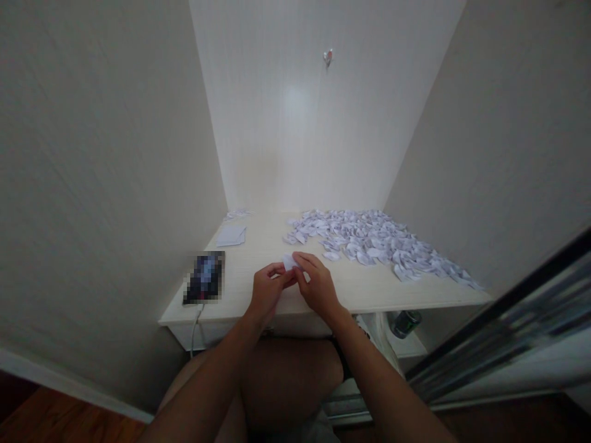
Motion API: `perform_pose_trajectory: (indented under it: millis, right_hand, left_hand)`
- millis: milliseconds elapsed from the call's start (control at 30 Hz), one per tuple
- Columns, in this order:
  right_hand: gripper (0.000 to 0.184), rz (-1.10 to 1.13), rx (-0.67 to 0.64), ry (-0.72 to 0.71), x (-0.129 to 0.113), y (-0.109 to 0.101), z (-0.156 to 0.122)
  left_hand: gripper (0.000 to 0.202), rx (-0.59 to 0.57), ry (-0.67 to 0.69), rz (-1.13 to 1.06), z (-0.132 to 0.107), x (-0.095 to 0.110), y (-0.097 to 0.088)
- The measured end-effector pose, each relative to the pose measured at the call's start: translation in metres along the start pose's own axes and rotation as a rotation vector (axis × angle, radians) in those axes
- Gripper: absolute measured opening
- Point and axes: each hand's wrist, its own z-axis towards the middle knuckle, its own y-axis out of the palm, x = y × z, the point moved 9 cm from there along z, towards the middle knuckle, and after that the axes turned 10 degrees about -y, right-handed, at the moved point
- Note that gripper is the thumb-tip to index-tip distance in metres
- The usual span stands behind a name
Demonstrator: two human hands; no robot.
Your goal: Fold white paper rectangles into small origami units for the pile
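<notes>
- Head view: the left hand (pixel 268 288) and the right hand (pixel 318 284) meet over the near edge of the pale wooden desk (pixel 258 246), both pinching 1 small white paper piece (pixel 290 261) between thumbs and fingertips; it sits just above the desktop, between the 2 hands.
- Doing this fold well, as I judge it, calls for keeping the paper edges lined up before pressing, with 1 thumb pinning the piece flat while the other hand runs the crease; the fingertips should stay near the fold line so the tiny piece does not twist.
- Pose: both forearms reach forward from the lap, wrists slightly bent inward, knuckles up, the fingers curled around the paper; neither hand rests open.
- Around them: a wide heap of small folded white paper pieces (pixel 373 243) spreads across the right half of the desk, a stack of flat white paper sheets (pixel 231 235) lies at far left, and a dark phone (pixel 204 277) with a cable lies near the left hand.
</notes>
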Motion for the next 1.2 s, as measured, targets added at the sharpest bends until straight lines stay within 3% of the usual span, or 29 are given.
perform_pose_trajectory:
  millis: [267, 367, 533, 700, 833, 1200]
  right_hand:
    - [0.021, 0.094, 0.143, 0.017, -0.008, -0.005, 0.002]
    - [0.016, 0.278, 0.205, 0.196, 0.007, -0.005, 0.002]
    - [0.023, 0.534, 0.191, 0.552, 0.038, 0.014, -0.005]
    - [0.032, 0.748, 0.226, 0.714, 0.045, 0.026, -0.010]
    - [0.036, 0.735, 0.164, 0.715, 0.044, 0.025, -0.007]
    - [0.020, 0.440, 0.035, 0.473, 0.039, 0.006, 0.006]
  left_hand:
    - [0.033, 0.062, 0.019, -0.058, -0.001, 0.002, -0.005]
    - [0.033, 0.072, 0.018, -0.070, -0.001, 0.002, -0.006]
    - [0.031, 0.100, 0.033, -0.070, -0.001, 0.002, -0.008]
    - [0.031, 0.083, 0.052, -0.068, -0.001, 0.003, -0.008]
    - [0.034, 0.089, 0.049, -0.079, -0.001, 0.003, -0.008]
    - [0.033, 0.011, 0.041, 0.028, -0.004, 0.006, -0.001]
